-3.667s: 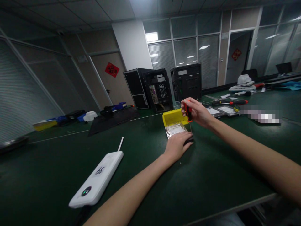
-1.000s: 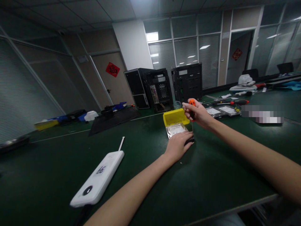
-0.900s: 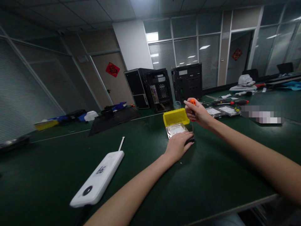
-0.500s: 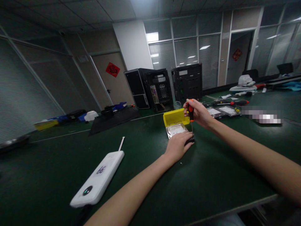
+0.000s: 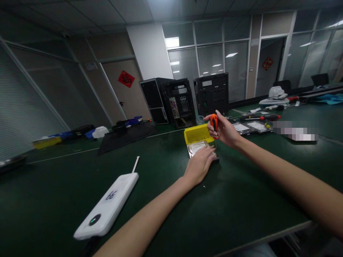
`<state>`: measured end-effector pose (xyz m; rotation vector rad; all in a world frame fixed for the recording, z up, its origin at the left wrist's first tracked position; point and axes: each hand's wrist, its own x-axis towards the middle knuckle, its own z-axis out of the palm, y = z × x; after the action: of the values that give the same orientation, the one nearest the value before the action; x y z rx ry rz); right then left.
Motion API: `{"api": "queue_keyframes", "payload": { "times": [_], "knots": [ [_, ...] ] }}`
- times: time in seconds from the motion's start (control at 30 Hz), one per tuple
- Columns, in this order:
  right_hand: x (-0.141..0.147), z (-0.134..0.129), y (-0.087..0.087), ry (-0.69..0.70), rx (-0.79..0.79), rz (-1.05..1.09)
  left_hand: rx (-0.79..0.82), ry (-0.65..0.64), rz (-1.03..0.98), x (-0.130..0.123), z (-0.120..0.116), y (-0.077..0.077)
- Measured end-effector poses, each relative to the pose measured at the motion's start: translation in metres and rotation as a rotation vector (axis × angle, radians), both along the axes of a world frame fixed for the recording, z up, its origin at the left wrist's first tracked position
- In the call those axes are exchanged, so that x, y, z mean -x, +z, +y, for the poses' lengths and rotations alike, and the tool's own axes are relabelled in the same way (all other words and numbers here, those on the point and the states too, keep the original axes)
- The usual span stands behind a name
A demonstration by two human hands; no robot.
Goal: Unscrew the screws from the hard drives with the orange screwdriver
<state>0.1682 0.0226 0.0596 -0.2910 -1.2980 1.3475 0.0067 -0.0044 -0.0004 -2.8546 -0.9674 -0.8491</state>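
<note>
A silver hard drive (image 5: 197, 146) lies on the green table, against an open yellow case (image 5: 197, 134). My left hand (image 5: 199, 164) rests over the drive's near right part, its fingers stretched across it and hiding much of it. Above the drive's right side, my right hand (image 5: 223, 132) is wrapped round an orange and black screwdriver (image 5: 214, 122). The screwdriver stands nearly upright, its thin shaft pointing down; its tip is hidden behind my left fingers. A tiny screw-like piece (image 5: 204, 186) lies on the table nearer to me.
A white device (image 5: 109, 205) lies at the left front. Black computer cases (image 5: 178, 101) stand at the back. More drives (image 5: 258, 126), a red-black screwdriver (image 5: 270, 117) and a white item (image 5: 277, 93) are on the right. A black mat (image 5: 125, 135) lies back left.
My right hand has turned the screwdriver's handle slightly, showing more orange. My left thumb has drawn in toward the other fingers. The whole view has shifted slightly.
</note>
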Motion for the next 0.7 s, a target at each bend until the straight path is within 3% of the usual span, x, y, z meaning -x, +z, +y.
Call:
{"api": "queue_keyframes", "payload": {
  "times": [0.17, 0.3, 0.53, 0.7],
  "knots": [
    [-0.003, 0.004, 0.001, -0.055, 0.017, 0.020, 0.076, -0.040, -0.008, 0.029, -0.008, 0.022],
    [-0.003, 0.005, -0.002, -0.135, 0.005, 0.050, 0.167, -0.118, 0.144, 0.058, -0.025, 0.035],
    [-0.001, 0.003, -0.003, -0.102, -0.016, 0.012, 0.278, -0.280, 0.276, 0.061, -0.043, 0.034],
    [0.004, -0.004, -0.001, -0.077, 0.009, -0.039, 0.287, -0.224, 0.282, 0.065, -0.036, 0.035]
  ]
}}
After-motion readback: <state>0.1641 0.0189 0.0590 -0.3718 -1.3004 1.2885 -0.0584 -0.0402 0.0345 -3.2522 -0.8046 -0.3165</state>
